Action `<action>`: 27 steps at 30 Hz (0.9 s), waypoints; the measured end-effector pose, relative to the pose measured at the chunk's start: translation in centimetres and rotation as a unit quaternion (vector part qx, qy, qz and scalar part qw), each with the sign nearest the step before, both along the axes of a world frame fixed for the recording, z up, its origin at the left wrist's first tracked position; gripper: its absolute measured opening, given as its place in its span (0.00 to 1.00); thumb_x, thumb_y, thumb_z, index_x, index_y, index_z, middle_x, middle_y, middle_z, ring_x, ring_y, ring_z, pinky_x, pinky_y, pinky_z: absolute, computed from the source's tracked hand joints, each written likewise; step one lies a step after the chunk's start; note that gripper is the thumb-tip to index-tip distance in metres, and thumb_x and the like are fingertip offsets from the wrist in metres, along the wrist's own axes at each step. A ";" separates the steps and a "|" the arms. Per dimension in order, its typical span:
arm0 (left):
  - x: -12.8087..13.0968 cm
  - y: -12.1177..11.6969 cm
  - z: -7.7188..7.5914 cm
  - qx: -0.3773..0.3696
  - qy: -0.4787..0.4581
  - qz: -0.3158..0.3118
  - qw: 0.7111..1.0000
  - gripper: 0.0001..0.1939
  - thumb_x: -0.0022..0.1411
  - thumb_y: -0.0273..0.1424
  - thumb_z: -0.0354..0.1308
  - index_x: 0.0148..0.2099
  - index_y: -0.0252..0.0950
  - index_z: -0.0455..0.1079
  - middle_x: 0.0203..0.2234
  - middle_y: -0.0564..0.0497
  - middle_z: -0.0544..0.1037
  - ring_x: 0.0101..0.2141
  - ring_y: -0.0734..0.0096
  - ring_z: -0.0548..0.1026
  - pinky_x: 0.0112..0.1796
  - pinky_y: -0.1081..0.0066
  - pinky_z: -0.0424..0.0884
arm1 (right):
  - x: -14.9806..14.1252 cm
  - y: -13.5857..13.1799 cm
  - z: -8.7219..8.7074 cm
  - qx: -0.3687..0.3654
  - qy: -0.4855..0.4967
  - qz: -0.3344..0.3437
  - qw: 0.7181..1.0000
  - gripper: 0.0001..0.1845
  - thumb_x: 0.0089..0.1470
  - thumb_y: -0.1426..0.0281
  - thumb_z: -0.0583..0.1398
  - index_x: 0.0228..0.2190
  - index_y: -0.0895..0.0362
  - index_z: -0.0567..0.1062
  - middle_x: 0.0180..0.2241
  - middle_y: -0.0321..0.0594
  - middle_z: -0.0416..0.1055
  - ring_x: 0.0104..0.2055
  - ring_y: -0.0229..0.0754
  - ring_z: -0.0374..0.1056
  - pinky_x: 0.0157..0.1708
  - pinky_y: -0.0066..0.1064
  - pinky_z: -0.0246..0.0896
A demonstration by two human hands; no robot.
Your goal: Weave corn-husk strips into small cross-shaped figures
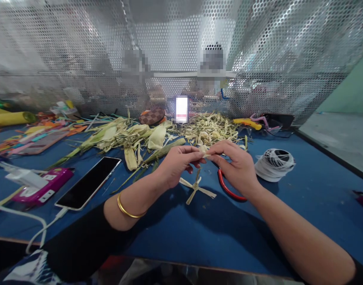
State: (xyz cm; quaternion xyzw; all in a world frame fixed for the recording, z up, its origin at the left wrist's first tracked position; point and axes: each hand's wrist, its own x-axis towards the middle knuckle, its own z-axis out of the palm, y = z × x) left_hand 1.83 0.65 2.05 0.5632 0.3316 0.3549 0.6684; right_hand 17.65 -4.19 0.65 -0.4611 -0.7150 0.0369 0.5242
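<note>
Between my fingertips, just above the blue table, is a small piece of pale corn husk point(203, 149). My left hand point(181, 160) pinches its left side with thumb and forefinger, the other fingers curled. From the right, my right hand point(233, 160) pinches the same husk, and its fingers cover part of it. Below the hands a cross of folded husk strips point(196, 187) lies flat on the table. A red-handled tool point(229, 189), probably scissors, lies partly under my right hand; the rest of it is hidden.
Corn husks point(134, 136) and a heap of shredded husk point(213, 126) lie behind the hands. At right stands a spool of white string point(275, 164). A charging phone point(89, 183) and a purple power strip point(44, 186) are at left. A perforated metal screen point(175, 43) closes the back.
</note>
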 end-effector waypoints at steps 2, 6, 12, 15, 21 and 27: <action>0.0 0.0 -0.1 0.001 -0.008 0.008 1.000 0.07 0.47 0.31 0.64 0.25 0.33 0.71 0.20 0.53 0.74 0.21 0.80 0.68 0.20 0.79 0.59 | -0.1 0.0 -0.1 0.003 0.006 -0.002 1.000 0.05 0.54 0.72 0.59 0.28 0.52 0.74 0.31 0.38 0.72 0.36 0.42 0.69 0.38 0.35 0.63; 0.1 0.0 -0.5 0.031 -0.019 0.033 0.999 0.06 0.47 0.30 0.64 0.30 0.32 0.73 0.21 0.53 0.74 0.24 0.77 0.72 0.24 0.77 0.66 | -0.3 0.1 -0.3 -0.011 0.045 0.006 0.999 0.06 0.53 0.74 0.60 0.26 0.54 0.74 0.32 0.38 0.74 0.38 0.41 0.70 0.40 0.34 0.63; 0.4 -0.4 -0.4 0.127 0.012 0.071 0.989 0.04 0.50 0.28 0.63 0.30 0.31 0.74 0.20 0.53 0.76 0.22 0.77 0.73 0.27 0.76 0.71 | -0.2 0.3 -0.3 -0.097 0.122 -0.003 0.988 0.04 0.49 0.70 0.63 0.25 0.56 0.73 0.27 0.37 0.73 0.31 0.40 0.68 0.33 0.33 0.63; 0.4 -0.5 0.0 0.162 0.036 0.068 0.984 0.03 0.51 0.26 0.61 0.30 0.31 0.74 0.20 0.53 0.76 0.22 0.78 0.74 0.27 0.77 0.71 | 0.0 0.4 -0.2 -0.149 0.173 0.021 0.973 0.06 0.47 0.68 0.64 0.28 0.56 0.72 0.26 0.36 0.72 0.29 0.38 0.67 0.31 0.33 0.63; 0.3 -0.5 0.1 0.190 0.064 0.043 0.979 0.04 0.51 0.26 0.61 0.31 0.31 0.75 0.22 0.51 0.78 0.25 0.76 0.75 0.30 0.75 0.73 | 0.2 0.6 0.0 -0.209 0.250 0.081 0.942 0.12 0.44 0.67 0.65 0.33 0.56 0.72 0.25 0.34 0.71 0.28 0.37 0.67 0.30 0.31 0.63; 0.4 -0.3 0.0 0.176 0.061 0.029 0.982 0.03 0.51 0.27 0.63 0.29 0.32 0.75 0.21 0.53 0.77 0.23 0.77 0.74 0.30 0.75 0.74 | 0.2 0.3 0.3 -0.245 0.250 0.081 0.933 0.08 0.42 0.65 0.64 0.26 0.57 0.75 0.24 0.34 0.71 0.28 0.36 0.65 0.30 0.30 0.60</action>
